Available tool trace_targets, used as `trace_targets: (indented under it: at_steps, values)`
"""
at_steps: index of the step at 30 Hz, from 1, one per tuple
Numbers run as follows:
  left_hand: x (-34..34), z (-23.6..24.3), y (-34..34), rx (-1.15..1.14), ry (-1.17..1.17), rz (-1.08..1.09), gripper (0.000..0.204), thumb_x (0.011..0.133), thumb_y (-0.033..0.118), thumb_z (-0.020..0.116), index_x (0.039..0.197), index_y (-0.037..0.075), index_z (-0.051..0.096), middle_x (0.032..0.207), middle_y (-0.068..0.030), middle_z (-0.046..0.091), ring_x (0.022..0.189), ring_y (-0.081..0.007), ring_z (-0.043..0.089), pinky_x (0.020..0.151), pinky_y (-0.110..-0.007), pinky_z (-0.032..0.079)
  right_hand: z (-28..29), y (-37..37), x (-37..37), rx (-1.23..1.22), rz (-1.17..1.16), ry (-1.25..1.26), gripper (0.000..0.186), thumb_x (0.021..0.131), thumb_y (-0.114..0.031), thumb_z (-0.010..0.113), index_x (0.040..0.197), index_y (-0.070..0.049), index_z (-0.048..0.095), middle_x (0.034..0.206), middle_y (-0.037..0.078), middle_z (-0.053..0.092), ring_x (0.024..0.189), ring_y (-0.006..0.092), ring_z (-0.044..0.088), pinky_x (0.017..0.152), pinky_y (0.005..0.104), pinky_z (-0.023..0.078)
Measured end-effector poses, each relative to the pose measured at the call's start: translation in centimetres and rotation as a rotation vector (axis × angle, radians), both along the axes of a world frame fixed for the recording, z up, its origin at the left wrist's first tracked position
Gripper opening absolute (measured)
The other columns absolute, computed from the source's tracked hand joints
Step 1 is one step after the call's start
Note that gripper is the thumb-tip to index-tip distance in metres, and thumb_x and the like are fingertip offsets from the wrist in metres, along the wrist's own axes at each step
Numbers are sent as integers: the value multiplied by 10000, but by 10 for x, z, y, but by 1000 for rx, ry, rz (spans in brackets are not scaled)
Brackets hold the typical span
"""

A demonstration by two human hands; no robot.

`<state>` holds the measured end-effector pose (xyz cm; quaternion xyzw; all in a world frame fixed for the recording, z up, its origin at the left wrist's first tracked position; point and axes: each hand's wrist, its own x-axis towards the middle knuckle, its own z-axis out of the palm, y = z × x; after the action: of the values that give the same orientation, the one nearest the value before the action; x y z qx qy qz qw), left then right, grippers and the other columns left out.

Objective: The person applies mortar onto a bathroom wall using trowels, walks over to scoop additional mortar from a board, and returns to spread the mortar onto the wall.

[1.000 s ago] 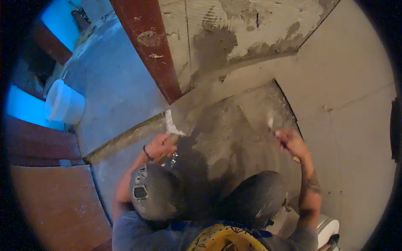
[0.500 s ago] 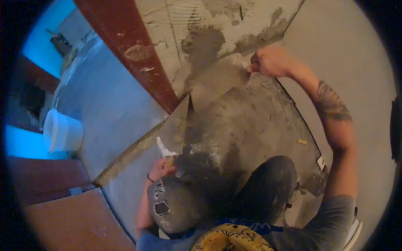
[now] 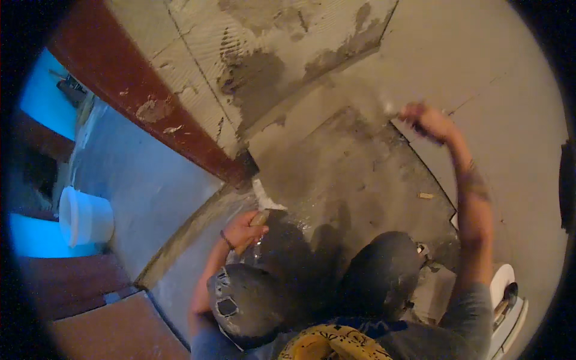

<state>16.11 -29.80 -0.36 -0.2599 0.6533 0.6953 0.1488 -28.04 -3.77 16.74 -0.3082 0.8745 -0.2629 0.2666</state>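
My left hand [image 3: 245, 231], at the lower left of centre, is wrapped round the wooden handle of a trowel [image 3: 264, 197]. The trowel's pale shoulder lies over the wet grey floor [image 3: 354, 174]; its tip is hard to make out against the mortar. Stretched out to the right, my right hand [image 3: 427, 123] is blurred by motion, its fingers closed. A small pale bit shows at its fingertips, too smeared to name. This hand is above the edge between the rough floor and the smooth light surface [image 3: 504, 108].
A reddish-brown post [image 3: 150, 102] slants down beside ridged, mortar-stained tile [image 3: 198, 60]. A white bucket [image 3: 90, 219] stands at the left, a brown board [image 3: 120, 330] at lower left. A small yellow piece [image 3: 425, 195] lies on the floor. White round-edged containers [image 3: 504, 300] stand behind my right elbow.
My right hand has moved right, away from the grey strip near the tile. My left hand and the trowel have shifted slightly up and right. The whole view has also shifted.
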Motion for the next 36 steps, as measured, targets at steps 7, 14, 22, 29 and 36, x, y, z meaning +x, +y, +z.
trace_targets:
  at_steps: [7, 14, 22, 29, 36]
  values:
    - [-62, -18, 28, 294, 230, -146, 302, 861, 144, 641, 1125, 45, 535, 700, 10, 538, 531, -82, 514, 475, -229, 422, -107, 56, 156, -324, -20, -635, 352, 903, -413, 555, 954, -83, 666, 726, -7, 606, 597, 96, 522, 530, 260, 433]
    - [-4, -17, 11, 377, 124, -18, 453, 861, 138, 626, 1277, 39, 473, 722, 1, 539, 580, -88, 511, 504, -237, 421, -230, 113, 179, -252, -236, -598, 254, 922, -317, 556, 890, -71, 612, 689, -7, 543, 631, 87, 501, 569, 233, 399]
    - [97, 44, 11, 161, 70, 268, 536, 765, 185, 677, 1247, 35, 496, 731, -9, 547, 634, -106, 524, 544, -257, 412, -248, -93, 237, -988, -146, -651, 289, 951, -269, 508, 1100, -22, 531, 934, 59, 587, 873, 142, 586, 812, 296, 466]
    - [133, 44, 18, 189, 149, 484, 531, 711, 110, 697, 1188, -35, 515, 687, -41, 552, 529, -129, 508, 468, -257, 392, -252, -149, 261, -1096, -331, -854, 185, 942, -198, 511, 984, -23, 555, 824, 39, 591, 777, 142, 580, 748, 291, 465]
    - [139, 57, 21, 148, 115, 535, 204, 707, 109, 710, 856, 9, 613, 630, -55, 548, 507, -144, 515, 449, -258, 397, -242, -141, 272, -920, -128, -536, 251, 929, -249, 534, 1029, -19, 542, 856, 44, 607, 785, 151, 592, 735, 280, 459]
